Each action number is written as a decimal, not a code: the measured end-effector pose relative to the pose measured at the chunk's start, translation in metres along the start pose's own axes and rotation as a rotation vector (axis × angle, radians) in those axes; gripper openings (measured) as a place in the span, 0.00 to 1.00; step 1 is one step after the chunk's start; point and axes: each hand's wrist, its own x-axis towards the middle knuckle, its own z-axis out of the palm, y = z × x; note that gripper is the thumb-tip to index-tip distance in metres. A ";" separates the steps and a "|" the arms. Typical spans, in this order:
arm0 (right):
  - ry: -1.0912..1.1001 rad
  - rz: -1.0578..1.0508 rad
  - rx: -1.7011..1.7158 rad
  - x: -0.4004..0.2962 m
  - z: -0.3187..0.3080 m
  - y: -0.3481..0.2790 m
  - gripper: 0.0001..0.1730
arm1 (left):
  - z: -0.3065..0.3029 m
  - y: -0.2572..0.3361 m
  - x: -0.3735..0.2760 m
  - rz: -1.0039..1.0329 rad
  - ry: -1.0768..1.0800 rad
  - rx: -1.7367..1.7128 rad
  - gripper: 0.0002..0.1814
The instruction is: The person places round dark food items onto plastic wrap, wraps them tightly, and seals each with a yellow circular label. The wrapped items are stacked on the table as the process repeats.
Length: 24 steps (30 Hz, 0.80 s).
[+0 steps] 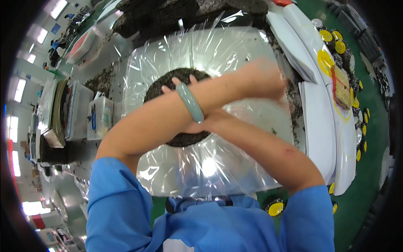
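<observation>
My forearms cross over a dark round pressed cake (176, 140), which looks like compressed tea. It lies on a sheet of clear plastic film (170, 171) spread over a pale square board (267, 126). Beneath my left forearm, my right hand (195, 127) rests on the cake with its fingertips spread; its middle is hidden. A pale green bangle (190, 102) circles my left wrist area. My left hand (267, 78) is blurred above the right part of the film, so whether it grips anything is unclear.
Rough dark blocks (157, 19) line the far side. White paper stacks (318, 126) stand at right, a red-banded block (341, 88) on top. Clear plastic boxes (100, 118) sit left. Dark crumbs (100, 80) litter the table. Yellow-labelled wrapped cakes (340, 47) lie beyond, right.
</observation>
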 end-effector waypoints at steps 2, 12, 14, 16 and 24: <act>0.009 0.011 0.096 0.000 0.007 0.009 0.64 | -0.048 -0.005 -0.004 -0.164 0.473 -0.133 0.33; -0.411 0.118 -0.397 0.020 -0.026 -0.036 0.52 | -0.029 0.200 -0.191 -0.491 0.215 -0.440 0.35; -0.398 0.115 -0.425 0.018 -0.025 -0.033 0.52 | -0.006 0.210 -0.199 -0.497 0.250 -0.417 0.24; -0.412 0.122 -0.435 0.017 -0.026 -0.035 0.52 | 0.015 0.192 -0.205 -0.512 0.318 -0.517 0.17; -0.367 0.108 -0.464 0.004 -0.027 -0.023 0.53 | -0.034 0.123 -0.276 -0.731 0.598 -0.259 0.21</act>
